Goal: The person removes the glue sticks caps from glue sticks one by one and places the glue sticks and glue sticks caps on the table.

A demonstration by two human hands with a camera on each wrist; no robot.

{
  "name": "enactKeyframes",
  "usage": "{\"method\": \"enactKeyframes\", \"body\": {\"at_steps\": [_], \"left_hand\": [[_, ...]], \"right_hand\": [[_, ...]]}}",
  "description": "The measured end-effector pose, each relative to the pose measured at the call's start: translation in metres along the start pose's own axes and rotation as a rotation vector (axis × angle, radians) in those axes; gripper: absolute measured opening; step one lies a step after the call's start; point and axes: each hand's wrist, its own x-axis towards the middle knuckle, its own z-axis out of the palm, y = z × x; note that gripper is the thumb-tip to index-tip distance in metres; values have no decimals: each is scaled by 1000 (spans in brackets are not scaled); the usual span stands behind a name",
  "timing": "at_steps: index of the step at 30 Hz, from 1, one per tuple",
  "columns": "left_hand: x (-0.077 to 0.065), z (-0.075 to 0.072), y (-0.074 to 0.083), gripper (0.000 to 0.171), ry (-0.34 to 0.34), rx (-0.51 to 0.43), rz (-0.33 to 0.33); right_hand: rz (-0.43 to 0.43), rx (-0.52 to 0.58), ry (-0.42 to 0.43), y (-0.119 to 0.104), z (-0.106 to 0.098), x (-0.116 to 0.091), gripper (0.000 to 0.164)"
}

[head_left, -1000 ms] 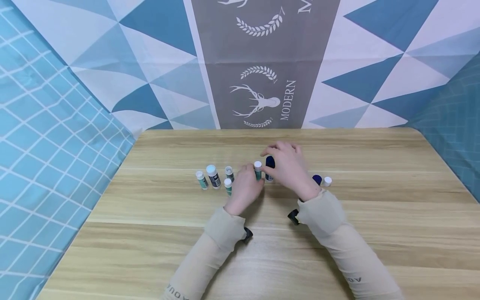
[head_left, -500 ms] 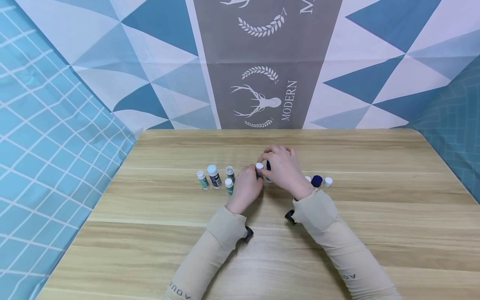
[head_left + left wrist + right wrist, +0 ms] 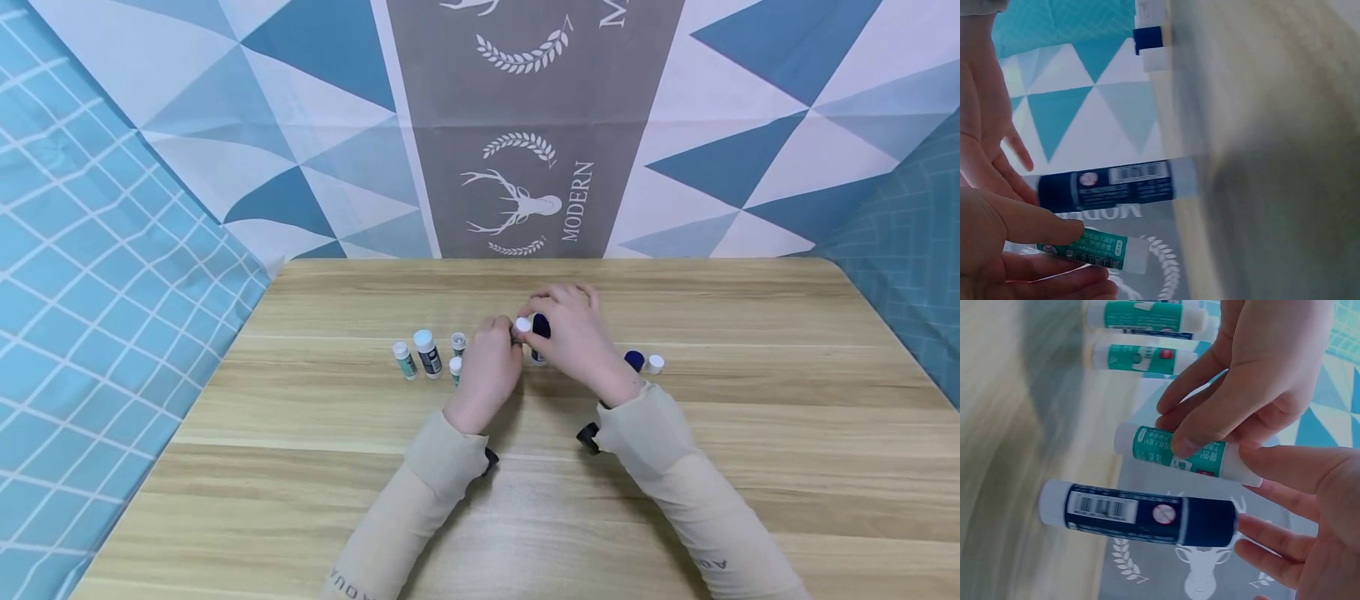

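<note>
My left hand [image 3: 491,362] holds a small green glue stick [image 3: 1175,450] around its body, its thumb pressed along the label. The thumb of my right hand [image 3: 573,342] lies on the white cap [image 3: 522,325] of that glue stick, with a finger on the cap's far side. Just beside it, a larger navy glue stick [image 3: 1129,512] stands upright on the table. In the right wrist view, other right-hand fingers lie close to the navy cap; whether they touch it I cannot tell.
Several upright glue sticks, including a white-topped navy one [image 3: 427,353] and a green one [image 3: 404,360], stand left of my hands on the wooden table [image 3: 300,483]. Rightward are a dark blue cap [image 3: 634,360] and a white cap [image 3: 656,363]. A patterned cloth [image 3: 517,125] hangs behind.
My right fingers, apart from the white cap a second ago, have closed on it. The green glue stick now sits slightly higher and tilts toward the right hand.
</note>
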Motion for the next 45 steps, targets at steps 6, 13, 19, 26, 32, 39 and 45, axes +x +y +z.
{"method": "enactKeyframes", "body": {"at_steps": [6,13,19,26,32,39,45], "left_hand": [[-4,-13,7,10,77,74,84],[-7,-23,11,12,184,174,210],[-12,-32,10,12,204,141,326],[-13,-43,10,14,228,125,395],[-14,-50,10,15,268,118,457],[-14,-52,10,17,280,124,487],[-15,-52,9,17,257,81,472]], "right_hand": [[-1,34,36,1,-13,-9,26],[36,82,67,9,-23,-21,26],[57,240,63,12,-25,-33,27],[25,394,66,11,-25,-42,33],[13,416,67,12,-24,-41,35],[17,391,76,11,-24,-42,26],[15,376,96,11,-28,-43,26]]}}
